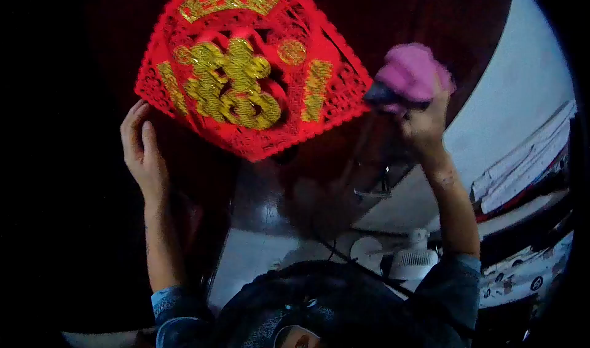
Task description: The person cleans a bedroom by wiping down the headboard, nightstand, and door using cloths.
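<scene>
A red diamond-shaped paper-cut decoration [246,140] with raised gold characters hangs on a dark, glossy surface [393,16] that looks like a door. My left hand [142,154] is by its left corner, fingers stretched out, the tips at or just below the red edge; whether they touch it I cannot tell. Bunched in my right hand [427,117] is a pink cloth [412,71], beside the right corner of the decoration. Something dark shows at the cloth's left edge, too blurred to name. My right fingers are partly hidden by the cloth.
A pale wall [528,59] curves along the right. Below it lie stacked fabrics or bags [522,164]. A white ribbed object [415,259] stands on the floor near my right elbow. Light floor tiles [246,256] show below the door. The left side is very dark.
</scene>
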`<state>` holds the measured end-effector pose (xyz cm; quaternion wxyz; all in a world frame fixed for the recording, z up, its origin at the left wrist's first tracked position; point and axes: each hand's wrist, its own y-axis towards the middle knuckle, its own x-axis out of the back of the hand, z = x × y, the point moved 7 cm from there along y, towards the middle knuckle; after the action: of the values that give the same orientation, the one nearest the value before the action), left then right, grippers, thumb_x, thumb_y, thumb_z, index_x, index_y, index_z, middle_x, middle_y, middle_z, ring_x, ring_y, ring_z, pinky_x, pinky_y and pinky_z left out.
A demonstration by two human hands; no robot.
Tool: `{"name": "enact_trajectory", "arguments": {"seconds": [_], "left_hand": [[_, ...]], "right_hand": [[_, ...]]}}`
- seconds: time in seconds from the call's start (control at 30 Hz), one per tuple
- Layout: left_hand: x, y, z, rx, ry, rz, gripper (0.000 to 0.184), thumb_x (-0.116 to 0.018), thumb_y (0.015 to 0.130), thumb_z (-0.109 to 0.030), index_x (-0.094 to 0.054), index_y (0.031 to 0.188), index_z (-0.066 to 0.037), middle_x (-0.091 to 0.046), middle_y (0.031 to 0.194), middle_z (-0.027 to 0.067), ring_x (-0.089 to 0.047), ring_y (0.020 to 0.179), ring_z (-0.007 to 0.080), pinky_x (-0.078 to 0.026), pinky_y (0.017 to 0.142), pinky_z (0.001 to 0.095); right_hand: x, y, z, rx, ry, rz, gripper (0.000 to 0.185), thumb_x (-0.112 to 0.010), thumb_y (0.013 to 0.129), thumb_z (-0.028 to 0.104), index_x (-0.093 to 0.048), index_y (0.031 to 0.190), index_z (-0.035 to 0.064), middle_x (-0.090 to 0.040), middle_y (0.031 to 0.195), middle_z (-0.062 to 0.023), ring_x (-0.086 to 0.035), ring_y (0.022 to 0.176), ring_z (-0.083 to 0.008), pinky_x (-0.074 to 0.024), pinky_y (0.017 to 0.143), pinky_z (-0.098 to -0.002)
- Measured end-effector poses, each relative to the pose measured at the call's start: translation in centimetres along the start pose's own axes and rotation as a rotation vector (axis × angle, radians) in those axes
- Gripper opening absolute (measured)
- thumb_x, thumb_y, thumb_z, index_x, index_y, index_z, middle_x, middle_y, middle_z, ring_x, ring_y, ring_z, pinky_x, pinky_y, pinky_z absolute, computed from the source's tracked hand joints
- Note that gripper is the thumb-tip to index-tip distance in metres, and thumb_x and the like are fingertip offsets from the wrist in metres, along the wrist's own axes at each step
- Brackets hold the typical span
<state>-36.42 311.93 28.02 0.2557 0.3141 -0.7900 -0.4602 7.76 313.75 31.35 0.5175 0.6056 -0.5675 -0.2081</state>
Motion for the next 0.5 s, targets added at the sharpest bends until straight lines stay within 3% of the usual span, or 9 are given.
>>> {"name": "enact_trajectory", "arguments": {"seconds": [0.03,0.1,0.13,0.17,0.23,0.3,0.43,0.5], "left_hand": [[-0.8,-1.2,-1.5,0.01,-0.038,0.034,0.025,-0.049,0.096,-0.009,-0.06,0.117,0.0,-0.055,0.129,0.0127,-0.05,0.122,0.0226,-0.037,0.105,0.0345],[-2.3,-3.9,-2.6,0.046,-0.045,0.107,0.024,-0.049,0.095,-0.007,-0.061,0.115,0.0,-0.056,0.126,0.0128,-0.051,0.121,0.0233,-0.037,0.105,0.0346],[-2.8,-5.7,-3.0,0.135,-0.079,0.133,0.024,-0.047,0.096,-0.006,-0.061,0.116,-0.001,-0.056,0.127,0.0116,-0.051,0.121,0.0224,-0.037,0.105,0.0339],[-3.3,-7.6,-3.7,0.232,-0.107,0.159,0.025,-0.046,0.096,-0.005,-0.06,0.117,-0.001,-0.056,0.127,0.0105,-0.051,0.122,0.0215,-0.036,0.105,0.0333],[-3.4,-11.1,-4.6,0.183,-0.028,0.26,0.025,-0.046,0.095,-0.003,-0.06,0.116,-0.001,-0.059,0.123,0.0103,-0.051,0.121,0.0217,-0.037,0.105,0.0334],[-3.5,-14.6,-4.3,0.277,-0.077,0.282,0.021,-0.047,0.094,-0.003,-0.062,0.108,0.002,-0.061,0.117,0.0135,-0.056,0.113,0.0244,-0.041,0.1,0.0341],[-2.5,-21.8,-3.3,0.538,-0.119,0.347,0.02,-0.048,0.093,0.0,-0.063,0.106,0.001,-0.063,0.112,0.0119,-0.059,0.108,0.022,-0.043,0.096,0.0318],[-2.4,-23.5,-4.8,0.491,-0.1,0.404,0.019,-0.049,0.093,0.001,-0.064,0.104,0.002,-0.064,0.11,0.0119,-0.06,0.106,0.0223,-0.044,0.095,0.0311]], "right_hand": [[-0.4,-3.3,0.3,-0.061,0.012,0.052,0.025,-0.069,0.071,0.021,-0.069,0.091,0.007,-0.049,0.135,-0.019,-0.039,0.131,-0.0393,-0.0252,0.107,-0.0639],[-1.1,-9.7,1.5,0.106,0.201,0.193,0.015,-0.069,0.071,0.021,-0.065,0.08,0.0086,-0.054,0.131,-0.0141,-0.042,0.132,-0.0352,-0.0274,0.106,-0.0626],[-1.9,-12.5,1.8,0.191,0.216,0.377,0.009,-0.065,0.074,0.017,-0.06,0.079,0.0105,-0.052,0.135,-0.0092,-0.042,0.133,-0.0299,-0.0288,0.105,-0.0594],[-1.4,-13.6,1.6,0.178,0.244,0.404,0.009,-0.065,0.074,0.017,-0.06,0.079,0.0105,-0.052,0.135,-0.0092,-0.042,0.133,-0.0299,-0.0288,0.105,-0.0594],[-1.1,-13.9,1.2,0.258,0.233,0.414,0.013,-0.061,0.075,0.013,-0.061,0.088,0.0106,-0.05,0.137,-0.0068,-0.041,0.134,-0.0276,-0.0291,0.105,-0.0559],[-0.9,-14.4,0.9,0.287,0.236,0.422,0.021,-0.057,0.075,0.009,-0.061,0.096,0.0104,-0.049,0.138,-0.0051,-0.04,0.135,-0.0256,-0.0296,0.105,-0.0524],[-0.3,-14.7,2.6,0.098,0.248,0.339,0.022,-0.06,0.072,0.006,-0.063,0.093,0.0085,-0.053,0.133,-0.0058,-0.041,0.133,-0.0249,-0.0327,0.102,-0.0488],[-0.7,-16.6,3.4,0.021,0.276,0.405,0.023,-0.061,0.07,0.004,-0.065,0.092,0.008,-0.056,0.129,-0.005,-0.043,0.13,-0.0242,-0.0326,0.102,-0.0475]]}}
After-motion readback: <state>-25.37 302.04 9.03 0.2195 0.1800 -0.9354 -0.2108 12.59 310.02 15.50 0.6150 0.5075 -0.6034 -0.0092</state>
